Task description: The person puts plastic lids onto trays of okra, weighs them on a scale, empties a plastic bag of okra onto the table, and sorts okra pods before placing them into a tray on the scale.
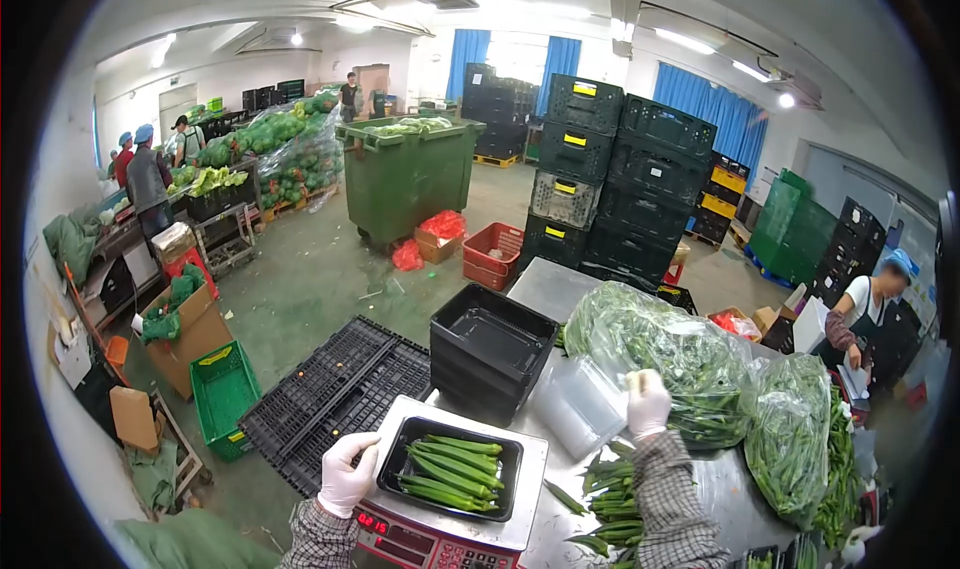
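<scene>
A black tray (393, 466) of green okra (450, 472) sits on the metal plate of a red-and-white digital scale (520, 529), its red digits lit. My left hand (347, 474), in a white glove, is beside the tray's left edge, fingers curled closed with nothing visible in them. My right hand (648, 404), also gloved, is closed at the right edge of a stack of clear plastic sheets or lids (578, 407). Whatever its fingers pinch is too small to make out. Loose okra (612, 499) lies on the metal table below my right forearm.
A stack of black trays (495, 354) stands behind the scale. Large clear bags of okra (665, 359) fill the table's right side. Black crates (335, 399) and a green crate (222, 394) are at left. A co-worker (865, 314) stands at far right.
</scene>
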Available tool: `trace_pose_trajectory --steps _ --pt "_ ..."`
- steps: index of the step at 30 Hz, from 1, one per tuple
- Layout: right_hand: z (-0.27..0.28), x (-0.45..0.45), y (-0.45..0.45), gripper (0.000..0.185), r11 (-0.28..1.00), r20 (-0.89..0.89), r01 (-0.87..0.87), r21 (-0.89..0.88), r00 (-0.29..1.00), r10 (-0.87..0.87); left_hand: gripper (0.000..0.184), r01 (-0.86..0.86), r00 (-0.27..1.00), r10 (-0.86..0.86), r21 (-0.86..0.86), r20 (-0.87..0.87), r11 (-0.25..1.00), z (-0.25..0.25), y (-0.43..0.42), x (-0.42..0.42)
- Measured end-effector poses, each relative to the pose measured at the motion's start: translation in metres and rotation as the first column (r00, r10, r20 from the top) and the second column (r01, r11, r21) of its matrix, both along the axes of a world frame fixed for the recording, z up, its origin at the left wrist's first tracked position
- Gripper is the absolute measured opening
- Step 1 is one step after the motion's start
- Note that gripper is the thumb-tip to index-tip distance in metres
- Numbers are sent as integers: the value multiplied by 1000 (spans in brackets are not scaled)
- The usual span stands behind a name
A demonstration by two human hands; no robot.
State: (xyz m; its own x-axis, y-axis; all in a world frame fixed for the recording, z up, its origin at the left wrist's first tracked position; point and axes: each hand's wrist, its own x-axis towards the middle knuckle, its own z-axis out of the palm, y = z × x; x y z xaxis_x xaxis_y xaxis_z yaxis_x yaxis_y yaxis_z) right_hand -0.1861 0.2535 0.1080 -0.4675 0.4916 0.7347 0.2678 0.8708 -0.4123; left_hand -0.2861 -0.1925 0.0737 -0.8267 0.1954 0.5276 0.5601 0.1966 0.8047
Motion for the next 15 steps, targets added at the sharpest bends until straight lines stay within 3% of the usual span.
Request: trace_pose_trajectory --steps 2,3,4,6,7,8,9,10,11,12,13,14,15 --pt "58 11 -39 11 965 -251 -199 -173 956 152 15 4 1000 -5 29 11 1000 4 -2 -2" --pt "80 19 -57 11 873 -292 -366 -322 916 276 15 8 997 -13 60 76 998 12 0 0" --pt "98 28 -75 11 731 -353 -512 -451 854 381 25 72 997 -75 82 35 994 -6 -3 -13" --pt "124 45 -114 9 451 -184 -537 -713 764 618 43 152 986 -166 305 19 940 12 11 -6" --pt "120 45 -131 11 366 -130 -491 -790 718 683 50 309 920 -385 468 72 828 23 18 1" --pt "104 37 -140 15 331 -71 -469 -819 655 752 57 420 804 -590 624 81 659 35 20 7" --pt "93 29 -150 18 397 49 -477 -784 589 806 55 528 589 -777 623 222 578 51 11 13" --pt "88 22 -161 18 345 86 -328 -880 604 792 52 494 587 -701 508 404 706 53 8 21" --pt "84 14 -163 18 299 44 -298 -906 638 769 51 443 677 -611 435 411 784 54 9 22" --pt "57 -1 -155 20 417 18 -419 -806 687 726 50 385 749 -514 359 417 851 55 13 18" --pt "48 -11 -155 19 426 -66 -504 -751 699 712 49 309 775 -467 388 426 868 58 15 13" --pt "50 -13 -158 25 280 -159 -507 -815 661 734 49 228 798 -413 413 440 882 58 17 5" --pt "49 -18 -163 31 344 -116 -524 -779 660 742 47 214 766 -433 448 474 868 53 16 -5"
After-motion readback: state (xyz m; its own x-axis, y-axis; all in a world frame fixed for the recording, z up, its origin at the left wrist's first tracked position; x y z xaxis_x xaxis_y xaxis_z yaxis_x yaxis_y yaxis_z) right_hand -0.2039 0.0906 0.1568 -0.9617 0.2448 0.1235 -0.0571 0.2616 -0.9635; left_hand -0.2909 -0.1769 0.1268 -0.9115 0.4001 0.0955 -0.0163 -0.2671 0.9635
